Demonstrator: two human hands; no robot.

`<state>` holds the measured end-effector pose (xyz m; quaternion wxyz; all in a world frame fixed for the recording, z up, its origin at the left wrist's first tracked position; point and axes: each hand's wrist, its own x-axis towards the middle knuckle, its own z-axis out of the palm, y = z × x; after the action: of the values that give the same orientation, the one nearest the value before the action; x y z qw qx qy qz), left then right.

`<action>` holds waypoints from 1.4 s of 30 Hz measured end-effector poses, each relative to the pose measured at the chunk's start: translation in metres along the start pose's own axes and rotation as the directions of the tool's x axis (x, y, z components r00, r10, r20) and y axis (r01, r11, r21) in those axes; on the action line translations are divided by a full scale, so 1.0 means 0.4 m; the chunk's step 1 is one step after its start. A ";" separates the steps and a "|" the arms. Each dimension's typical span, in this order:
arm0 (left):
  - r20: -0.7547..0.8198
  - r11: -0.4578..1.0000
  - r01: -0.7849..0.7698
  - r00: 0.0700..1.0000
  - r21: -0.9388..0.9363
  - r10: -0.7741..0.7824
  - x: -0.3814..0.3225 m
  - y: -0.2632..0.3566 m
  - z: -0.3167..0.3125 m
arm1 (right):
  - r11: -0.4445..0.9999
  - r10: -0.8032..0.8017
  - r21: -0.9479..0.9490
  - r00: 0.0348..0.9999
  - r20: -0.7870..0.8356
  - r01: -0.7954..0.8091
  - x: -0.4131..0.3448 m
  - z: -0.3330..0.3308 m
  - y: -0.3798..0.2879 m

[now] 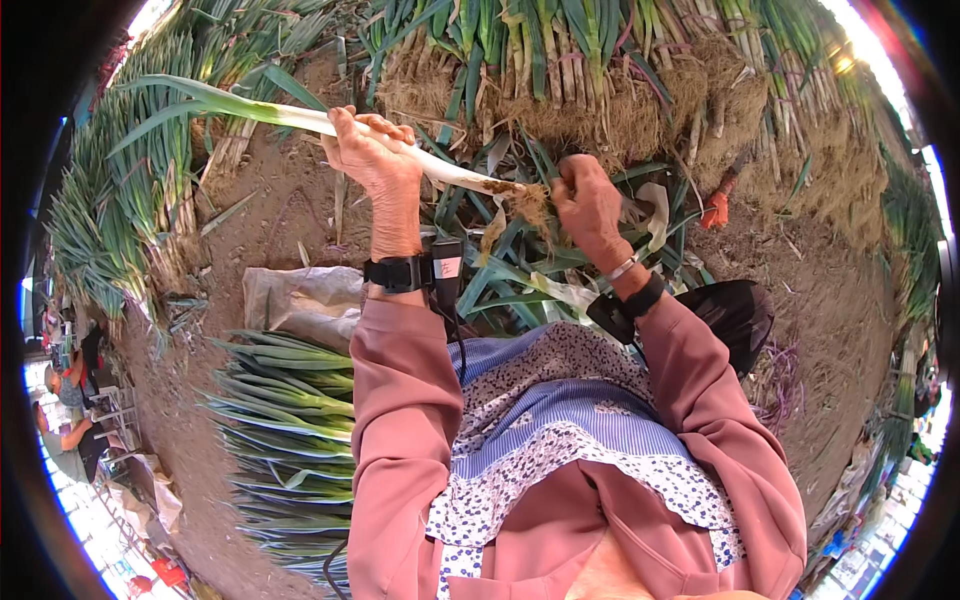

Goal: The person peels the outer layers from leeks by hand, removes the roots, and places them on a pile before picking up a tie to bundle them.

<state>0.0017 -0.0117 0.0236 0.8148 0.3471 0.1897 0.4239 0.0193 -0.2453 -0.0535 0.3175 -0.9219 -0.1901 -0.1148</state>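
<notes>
My left hand (375, 146) is wrapped around the white stalk of a large green onion (454, 171). The onion lies at a slant, its green leaves toward the upper left and its root end toward my right hand. Brown soil marks the stalk close to the fibrous roots (534, 204). Curled beside those roots is my right hand (589, 206); whether its fingers pinch anything is hidden. Below both hands lies a heap of stripped leaves (510, 262) on the ground.
Tied bundles of green onions (555, 75) stand ahead, roots low. More bundles (142, 202) line the left side. A row of onions (292, 435) lies by my left arm, near a pale sack (300, 300). An orange-wrapped handle (716, 208) and purple ties (780, 382) are at right.
</notes>
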 end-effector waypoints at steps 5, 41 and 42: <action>0.040 0.998 -0.038 0.998 -0.052 0.040 -0.004 -0.015 -0.007 | 0.863 -0.415 0.225 0.889 -0.194 0.452 0.003 0.077 -0.171; 0.869 0.852 0.472 0.493 -0.224 -0.045 0.057 0.025 -0.048 | 0.494 -0.441 0.750 0.616 0.652 -0.440 0.017 -0.024 -0.039; 0.859 0.854 0.460 0.511 -0.244 -0.030 0.059 0.030 -0.056 | 0.534 -0.434 0.717 0.583 0.687 -0.448 0.009 -0.033 -0.063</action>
<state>-0.0050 0.0214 0.0165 0.9141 0.2782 -0.2712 0.1159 0.0105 -0.2341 -0.0285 0.5959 -0.5889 -0.3383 0.4284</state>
